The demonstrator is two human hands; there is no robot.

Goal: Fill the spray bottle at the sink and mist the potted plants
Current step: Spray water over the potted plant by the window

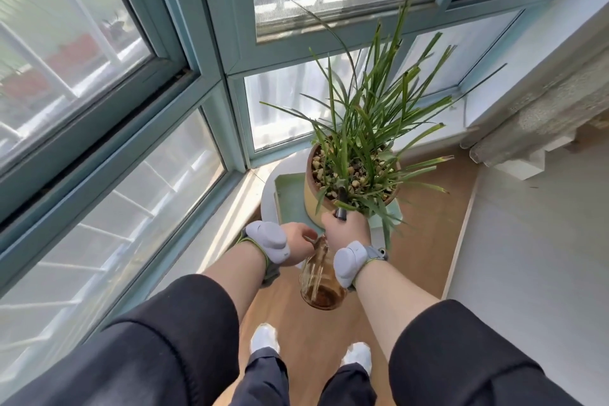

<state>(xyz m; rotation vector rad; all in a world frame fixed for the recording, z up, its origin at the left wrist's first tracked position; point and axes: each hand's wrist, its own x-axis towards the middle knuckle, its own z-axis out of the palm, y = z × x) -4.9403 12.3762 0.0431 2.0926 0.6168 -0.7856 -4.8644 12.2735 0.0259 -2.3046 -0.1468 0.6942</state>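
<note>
- Sleeves (164,339) frame two forearms reaching toward the plant (362,128)
- Right hand (346,229) wraps tightly round the spray head of the bottle (321,280), with the nozzle (341,208) poking among the lower leaves over the pot (313,198)
- Left hand (298,239) curls against the bottle's shoulder; whether it truly grips, I cannot tell
- Bottle hangs tilted between the wrists (water level unreadable through amber glass)
- Filling looks done and misting seems underway, though no spray shows; any other plants are still to do
</note>
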